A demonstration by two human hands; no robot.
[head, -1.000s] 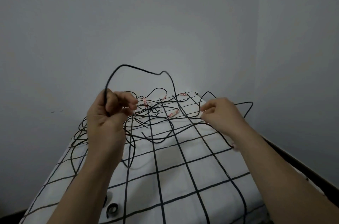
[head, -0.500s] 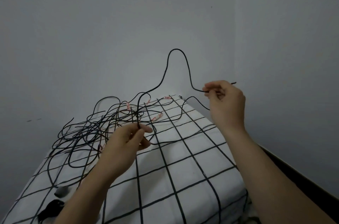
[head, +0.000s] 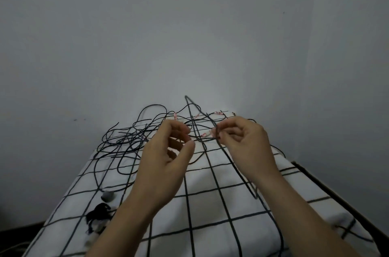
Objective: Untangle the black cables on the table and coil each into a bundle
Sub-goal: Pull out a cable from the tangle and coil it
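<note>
- 1 black cable [head: 197, 109] is up off the desk [head: 210, 210]. It makes a sharp fold in the air at the far side, then comes down to the right hand [head: 244, 143].
- From that hand the same cable seems to run on toward the person, down the right side of the desk. So it lies mostly far to near.
- The pile [head: 130, 141] of other black cables sits at the far left of the desk. It is left of both hands and a bit behind them.
- A short bit of cable goes sideways between the 2 hands.
- The left hand [head: 168, 155] is nearer the pile. The right hand is nearer the loose part.
- The right hand pinches the cable with thumb and finger, and its other fingers are curled in.
- The left hand is raised with the palm facing right and the fingers curled. A cable runs by its fingertips, but I cannot tell if it holds it.
- I think the job has only just begun, as nothing is coiled.
- I think the cable needs a pull to the right, away from the pile. It crosses other cables, so it could catch.
- A grey lump [head: 108, 195] and a black lump [head: 99, 212] lie at the near left.
</note>
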